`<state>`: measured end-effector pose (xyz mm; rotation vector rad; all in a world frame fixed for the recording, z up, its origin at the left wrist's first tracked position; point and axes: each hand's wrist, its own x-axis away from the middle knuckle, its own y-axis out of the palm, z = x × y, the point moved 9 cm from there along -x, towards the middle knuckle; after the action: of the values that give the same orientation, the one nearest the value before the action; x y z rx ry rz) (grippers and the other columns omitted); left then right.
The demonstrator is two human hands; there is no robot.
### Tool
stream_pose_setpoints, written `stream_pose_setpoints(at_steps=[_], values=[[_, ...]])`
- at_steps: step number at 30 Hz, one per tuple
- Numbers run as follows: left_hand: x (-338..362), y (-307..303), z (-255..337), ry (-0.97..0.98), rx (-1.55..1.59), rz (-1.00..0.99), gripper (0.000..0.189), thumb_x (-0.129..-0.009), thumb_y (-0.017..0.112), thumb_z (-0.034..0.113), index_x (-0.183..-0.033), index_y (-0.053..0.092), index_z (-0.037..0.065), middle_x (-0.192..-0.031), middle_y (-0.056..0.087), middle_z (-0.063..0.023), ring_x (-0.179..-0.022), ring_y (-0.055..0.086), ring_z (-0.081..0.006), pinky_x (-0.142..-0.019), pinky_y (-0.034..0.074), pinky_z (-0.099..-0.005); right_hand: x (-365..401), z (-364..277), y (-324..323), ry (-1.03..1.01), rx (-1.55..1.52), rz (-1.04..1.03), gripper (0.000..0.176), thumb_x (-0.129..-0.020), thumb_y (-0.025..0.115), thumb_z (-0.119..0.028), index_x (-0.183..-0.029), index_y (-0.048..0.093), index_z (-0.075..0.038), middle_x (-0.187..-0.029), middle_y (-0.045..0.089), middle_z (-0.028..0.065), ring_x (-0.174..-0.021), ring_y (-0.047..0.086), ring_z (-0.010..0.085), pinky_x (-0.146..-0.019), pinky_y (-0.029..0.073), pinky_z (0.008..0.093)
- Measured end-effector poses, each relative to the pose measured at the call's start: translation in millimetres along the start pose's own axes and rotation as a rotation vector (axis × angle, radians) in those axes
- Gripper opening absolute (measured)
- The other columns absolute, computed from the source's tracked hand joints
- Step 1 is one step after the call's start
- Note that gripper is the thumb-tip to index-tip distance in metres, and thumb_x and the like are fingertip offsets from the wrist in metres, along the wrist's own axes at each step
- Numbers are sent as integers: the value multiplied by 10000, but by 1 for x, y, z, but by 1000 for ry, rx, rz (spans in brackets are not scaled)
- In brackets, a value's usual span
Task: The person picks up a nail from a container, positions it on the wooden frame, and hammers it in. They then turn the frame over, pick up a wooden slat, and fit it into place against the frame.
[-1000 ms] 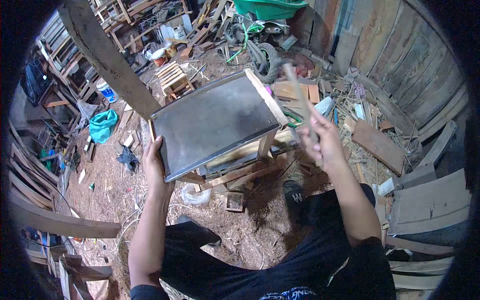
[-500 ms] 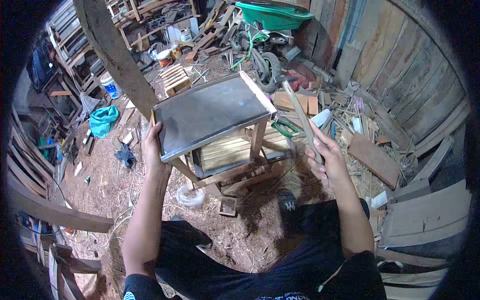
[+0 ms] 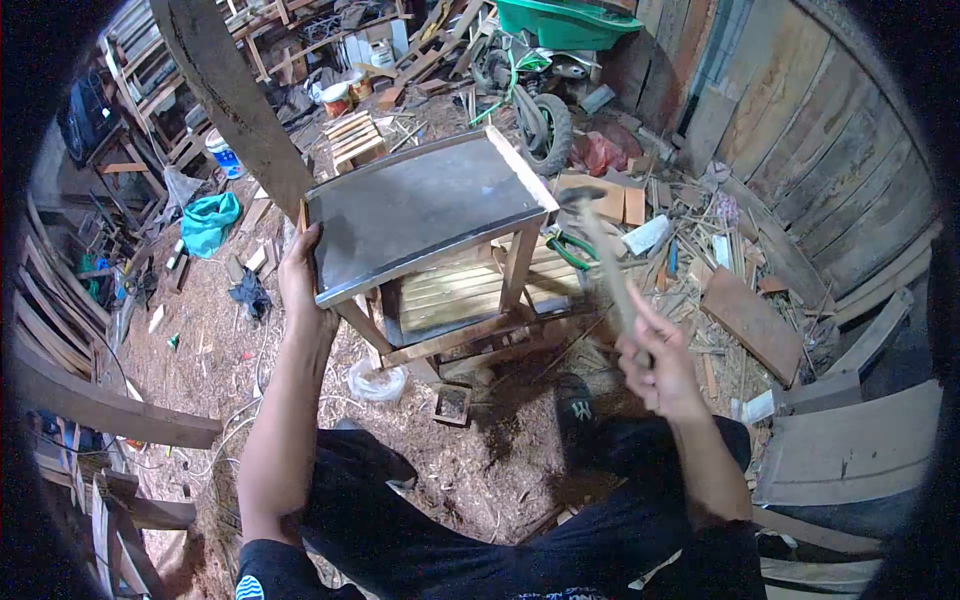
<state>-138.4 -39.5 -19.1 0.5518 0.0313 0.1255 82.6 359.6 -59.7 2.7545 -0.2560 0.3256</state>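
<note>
A small wooden frame with a dark flat panel (image 3: 425, 205) on top stands tilted in front of me. My left hand (image 3: 300, 272) grips the panel's left edge, its fingers partly hidden behind the rim. A hammer (image 3: 612, 262), blurred by motion, is in my right hand (image 3: 660, 365), fingers wrapped round the wooden handle. Its head is close to the right end of the panel, beside a pale wood strip (image 3: 520, 170). Below the panel lies a slatted wooden surface (image 3: 448, 295). Pliers with green handles (image 3: 570, 250) rest near the panel's right corner.
A small wooden box (image 3: 453, 404) and a clear plastic bag (image 3: 377, 381) lie on the floor. A wooden post (image 3: 235, 100) rises at the left. Behind are a motorbike (image 3: 540, 120) and a green tub (image 3: 570, 25). Wood scraps (image 3: 752, 325) lie at the right.
The hammer has swung down and its head is now nearer the panel's right end. My right hand has moved slightly down. My left hand still holds the panel's edge.
</note>
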Motion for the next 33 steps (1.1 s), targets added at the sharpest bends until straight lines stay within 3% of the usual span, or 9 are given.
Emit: stream_pose_setpoints(at_steps=[4, 6, 8, 12, 15, 26, 31, 32, 33], values=[[13, 8, 8, 31, 8, 23, 241, -912, 614, 184, -1090, 603, 22, -979, 668, -84, -833, 656, -208, -736, 538, -317, 3, -14, -27, -253, -222, 233, 547, -1031, 492, -255, -1542, 299, -245, -740, 500, -10, -448, 352, 17, -336, 277, 168], [17, 13, 9, -1, -63, 54, 249, -908, 620, 195, -1093, 608, 29, -990, 670, -80, -837, 656, -207, -737, 538, -319, 14, -8, -17, -233, -82, 191, 527, -1037, 483, -260, -1536, 316, -239, -739, 505, -2, -449, 363, 22, -329, 278, 171], [11, 10, 9, 16, -30, 32, 263, -910, 618, 206, -1101, 609, 25, -1001, 671, -86, -838, 657, -207, -735, 538, -317, 18, 7, 11, 7, 42, -90, 499, -1044, 463, -251, -1527, 339, -228, -745, 511, 8, -446, 366, 29, -323, 278, 173], [-3, -3, -1, 28, -16, 15, 288, -921, 609, 229, -1111, 615, 13, -1016, 678, -107, -842, 667, -217, -725, 545, -319, 3, -15, -17, -206, -251, 154, 514, -1027, 504, -221, -1520, 361, -236, -719, 499, 11, -451, 385, 44, -326, 275, 183], [1, 2, 3, -14, -5, -6, 289, -927, 601, 220, -1114, 611, 0, -1003, 683, -122, -868, 677, -237, -761, 567, -350, 21, 14, 9, 127, 51, -53, 511, -1032, 489, -209, -1524, 352, -238, -718, 496, 10, -451, 386, 49, -332, 274, 185], [13, 5, 8, 33, -28, -21, 247, -922, 606, 201, -1091, 617, 21, -951, 674, -95, -782, 660, -203, -721, 548, -312, -45, -25, 4, -39, -199, -40, 537, -1035, 402, -122, -1552, 263, -166, -833, 492, 21, -478, 382, 43, -340, 295, 174], [15, 3, 9, 44, -55, 35, 217, -928, 601, 196, -1051, 643, 22, -960, 682, -91, -815, 665, -196, -737, 542, -312, -88, -64, 11, -348, -383, 186, 535, -1032, 398, -104, -1546, 252, -125, -832, 498, 28, -487, 370, 39, -340, 299, 179], [15, 5, 9, 42, -56, 28, 217, -928, 601, 196, -1051, 643, 22, -960, 682, -91, -815, 665, -196, -737, 542, -312, -84, -68, 21, -384, -281, 236, 515, -1036, 395, -101, -1537, 275, -105, -824, 498, 23, -477, 358, 40, -334, 288, 176], [16, 6, 11, 52, -73, 34, 228, -926, 603, 197, -1065, 640, 20, -978, 685, -98, -836, 671, -204, -748, 544, -313, -90, -63, 37, -260, -87, 57, 510, -1038, 395, -103, -1536, 283, -112, -817, 493, 17, -473, 350, 36, -332, 280, 172]])
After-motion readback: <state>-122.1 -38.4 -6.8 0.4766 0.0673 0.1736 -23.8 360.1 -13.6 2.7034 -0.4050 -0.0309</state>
